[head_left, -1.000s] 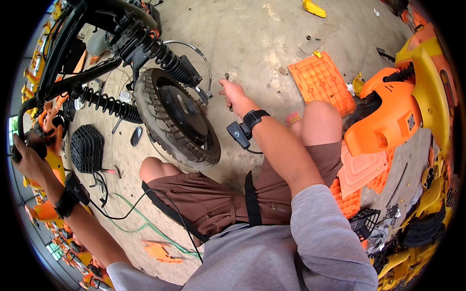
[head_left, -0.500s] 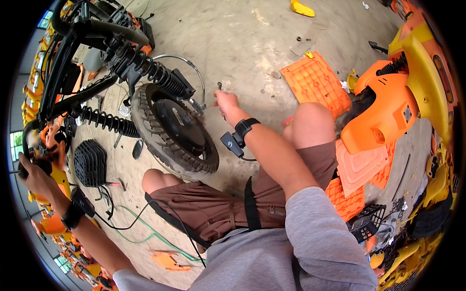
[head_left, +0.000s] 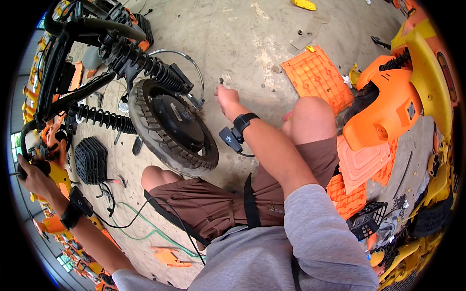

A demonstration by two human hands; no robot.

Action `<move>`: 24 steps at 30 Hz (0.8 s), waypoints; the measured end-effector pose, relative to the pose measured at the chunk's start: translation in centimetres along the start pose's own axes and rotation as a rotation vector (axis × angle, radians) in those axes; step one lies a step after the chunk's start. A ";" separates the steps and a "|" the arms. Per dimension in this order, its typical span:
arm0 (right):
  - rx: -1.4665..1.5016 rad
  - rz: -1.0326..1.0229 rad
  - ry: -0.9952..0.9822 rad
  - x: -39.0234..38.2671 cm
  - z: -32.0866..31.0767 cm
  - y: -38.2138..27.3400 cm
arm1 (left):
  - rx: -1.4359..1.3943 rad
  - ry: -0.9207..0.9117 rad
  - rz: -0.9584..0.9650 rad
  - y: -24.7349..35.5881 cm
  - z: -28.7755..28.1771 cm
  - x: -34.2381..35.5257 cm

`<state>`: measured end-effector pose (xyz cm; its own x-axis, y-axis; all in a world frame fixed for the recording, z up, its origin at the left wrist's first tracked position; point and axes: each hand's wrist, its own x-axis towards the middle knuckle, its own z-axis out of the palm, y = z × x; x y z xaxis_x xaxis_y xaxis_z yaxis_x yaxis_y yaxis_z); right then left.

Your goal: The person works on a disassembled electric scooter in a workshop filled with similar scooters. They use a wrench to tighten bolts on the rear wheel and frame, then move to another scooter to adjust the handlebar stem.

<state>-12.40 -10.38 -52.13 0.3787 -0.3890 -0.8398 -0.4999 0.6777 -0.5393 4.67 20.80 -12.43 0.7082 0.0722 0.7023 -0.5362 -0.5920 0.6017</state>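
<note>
My right hand [head_left: 227,100] is closed in front of the wheel, apart from it. The end of a small dark metal tool [head_left: 221,81] sticks up past its fingers; the rest is hidden. My left hand [head_left: 36,180] reaches out to the far left and is curled against a dark rounded part below the black tube frame [head_left: 53,72]; what its fingers grip is not clear. The wheel [head_left: 177,126], with a knobbly tyre and black hub, leans between my knees and the frame. Above it are a coil-spring shock absorber [head_left: 158,68] and a grey cable [head_left: 196,68]. A second spring [head_left: 107,119] lies behind the wheel.
Orange panels [head_left: 318,77] and a pink-orange panel [head_left: 364,160] lie on the right, beside a large orange and yellow body shell [head_left: 383,111]. A black basket-like piece [head_left: 91,160] and a green cord [head_left: 160,237] lie on the left. Yellow parts crowd the right edge.
The view has shifted slightly. Both hands keep nearly the same place, the right one still closed with the tool end sticking up. The wheel and frame stand as before.
</note>
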 end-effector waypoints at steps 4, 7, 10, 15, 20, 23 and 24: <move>0.104 -0.035 -0.220 -0.5 0.3 -0.1 | -0.016 0.026 -0.019 0.1 0.1 -0.2; 0.044 0.005 -0.187 -0.4 -0.1 -0.3 | -0.007 0.033 -0.011 0.3 0.3 -0.3; 0.040 -0.038 -0.113 -0.1 -0.7 0.2 | -0.025 0.021 -0.017 0.2 0.2 -0.2; 0.157 -0.185 -0.557 -1.7 -0.4 -0.1 | -0.014 0.037 -0.027 -0.2 0.0 -0.1; 0.028 -0.324 -0.487 -2.5 -0.1 0.4 | -0.002 0.035 -0.025 -1.0 -0.1 0.2; -0.040 -0.389 -0.375 -2.6 0.5 1.2 | -0.054 -0.013 -0.013 -1.9 -0.7 1.4; -0.045 -0.420 -0.336 -1.7 0.6 1.5 | -0.047 -0.014 0.002 -1.7 -0.2 1.0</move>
<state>-13.31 -8.35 -51.44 0.7775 -0.3950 -0.4893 -0.2821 0.4764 -0.8327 6.22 22.07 -12.64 0.7135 0.0600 0.6981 -0.5581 -0.5536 0.6181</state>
